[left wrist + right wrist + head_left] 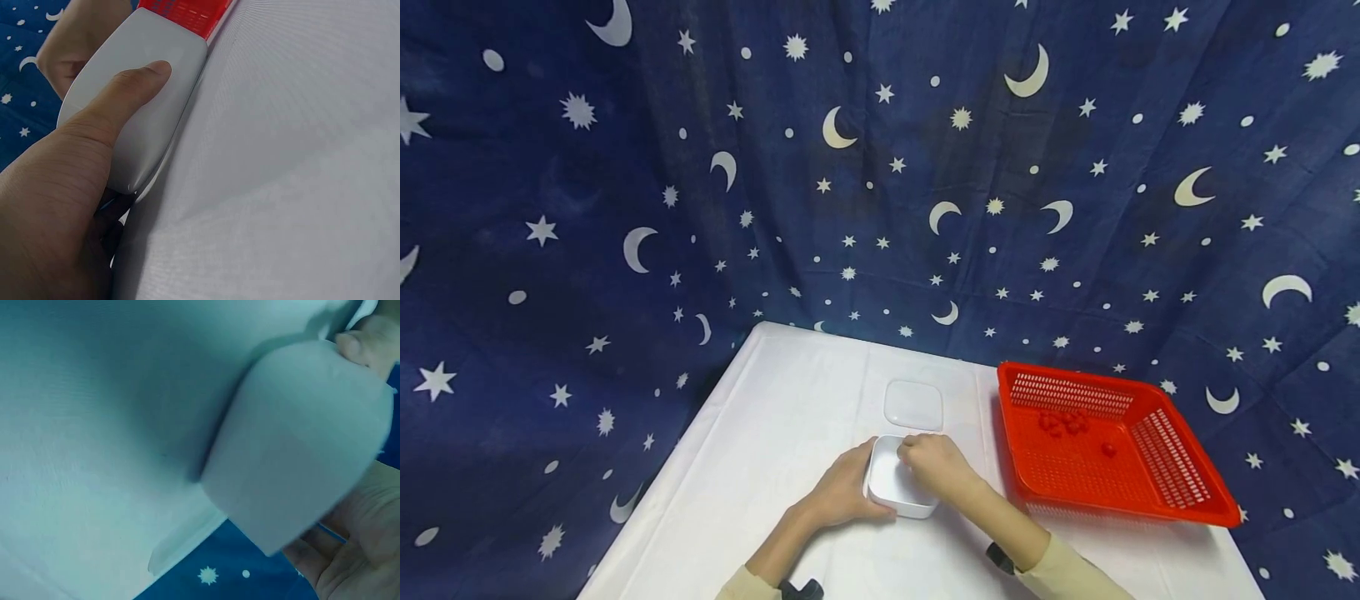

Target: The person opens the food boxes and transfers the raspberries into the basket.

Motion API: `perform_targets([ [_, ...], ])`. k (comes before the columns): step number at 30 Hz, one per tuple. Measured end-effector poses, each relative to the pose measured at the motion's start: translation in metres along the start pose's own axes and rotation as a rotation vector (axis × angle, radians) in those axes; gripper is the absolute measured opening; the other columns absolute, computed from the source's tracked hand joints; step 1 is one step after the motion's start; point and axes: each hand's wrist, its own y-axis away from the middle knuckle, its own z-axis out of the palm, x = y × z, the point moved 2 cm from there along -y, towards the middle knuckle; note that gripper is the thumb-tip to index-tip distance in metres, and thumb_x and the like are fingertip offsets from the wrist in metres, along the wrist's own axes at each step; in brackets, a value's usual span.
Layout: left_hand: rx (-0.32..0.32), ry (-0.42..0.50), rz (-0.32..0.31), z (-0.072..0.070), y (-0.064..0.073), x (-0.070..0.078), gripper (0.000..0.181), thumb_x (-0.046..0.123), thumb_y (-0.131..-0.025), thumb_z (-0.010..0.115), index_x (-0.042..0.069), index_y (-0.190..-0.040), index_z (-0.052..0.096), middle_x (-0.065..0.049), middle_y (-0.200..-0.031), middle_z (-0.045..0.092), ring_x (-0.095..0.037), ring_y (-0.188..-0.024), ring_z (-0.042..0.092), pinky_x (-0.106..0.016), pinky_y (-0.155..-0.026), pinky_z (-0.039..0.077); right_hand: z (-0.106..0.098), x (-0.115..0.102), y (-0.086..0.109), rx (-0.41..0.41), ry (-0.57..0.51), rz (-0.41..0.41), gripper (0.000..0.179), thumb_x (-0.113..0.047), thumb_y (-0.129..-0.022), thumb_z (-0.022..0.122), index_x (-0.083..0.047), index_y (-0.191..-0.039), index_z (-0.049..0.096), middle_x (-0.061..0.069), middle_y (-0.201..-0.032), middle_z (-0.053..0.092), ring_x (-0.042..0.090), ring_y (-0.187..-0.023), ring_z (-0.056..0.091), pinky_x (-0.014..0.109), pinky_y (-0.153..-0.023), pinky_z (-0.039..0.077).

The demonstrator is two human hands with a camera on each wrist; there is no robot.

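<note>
A white, square, round-cornered container sits on the white-covered table. My left hand grips it from the left side, and the left wrist view shows the thumb lying along its wall. Over the container's right rim reaches my right hand, its fingers bent down inside. Those fingertips are hidden, and I cannot tell whether they hold anything. In the right wrist view the container blocks part of the right hand. A translucent lid lies flat just behind the container.
To the right stands a red plastic basket with slotted walls. Inside it are a cluster of small red pieces and a single red piece apart from them. A dark blue curtain with moons and stars hangs behind the table.
</note>
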Motion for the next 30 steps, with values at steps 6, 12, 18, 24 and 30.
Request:
perform_targets([
  [6,-0.008,0.020,0.004,-0.001,0.001,0.002,0.112,0.060,-0.067,0.093,0.030,-0.158,0.035,0.020,-0.146,0.052,-0.006,-0.130,0.055,-0.043,-0.112,0.048,0.011,-0.007,0.001,-0.021,0.037,0.005,0.014,-0.009,-0.077,0.084,-0.014,-0.088,0.076,-0.003,-0.081,0.069,0.012,-0.066,0.063,0.024,-0.055,0.056],
  [12,0.001,0.016,0.019,-0.002,0.001,0.003,0.111,0.058,-0.068,0.093,0.027,-0.158,0.037,0.018,-0.145,0.054,-0.008,-0.129,0.056,-0.044,-0.111,0.049,0.015,-0.010,0.001,-0.026,0.043,0.023,0.016,-0.012,-0.078,0.087,-0.013,-0.091,0.078,-0.003,-0.084,0.069,0.010,-0.067,0.061,0.020,-0.056,0.055],
  [18,-0.004,-0.001,0.010,-0.002,0.002,0.003,0.114,0.060,-0.068,0.092,0.026,-0.160,0.034,0.016,-0.148,0.052,-0.010,-0.132,0.055,-0.047,-0.112,0.048,0.017,-0.010,0.001,-0.016,0.061,0.009,0.016,-0.013,-0.078,0.087,-0.015,-0.091,0.078,-0.003,-0.081,0.066,0.010,-0.065,0.059,0.021,-0.055,0.053],
  [24,-0.011,-0.006,0.006,-0.001,0.003,0.003,0.115,0.061,-0.069,0.091,0.023,-0.161,0.033,0.012,-0.150,0.052,-0.013,-0.133,0.055,-0.049,-0.112,0.048,0.017,-0.011,0.000,-0.001,0.064,-0.006,0.016,-0.014,-0.077,0.086,-0.016,-0.091,0.078,-0.003,-0.081,0.067,0.011,-0.068,0.060,0.022,-0.056,0.053],
  [30,-0.002,-0.017,-0.005,-0.002,0.003,0.003,0.117,0.062,-0.068,0.091,0.025,-0.162,0.032,0.013,-0.151,0.052,-0.013,-0.134,0.055,-0.049,-0.113,0.047,0.018,-0.010,-0.001,-0.014,0.064,-0.012,0.020,-0.012,-0.076,0.087,-0.014,-0.094,0.078,-0.003,-0.082,0.068,0.010,-0.068,0.059,0.021,-0.057,0.053],
])
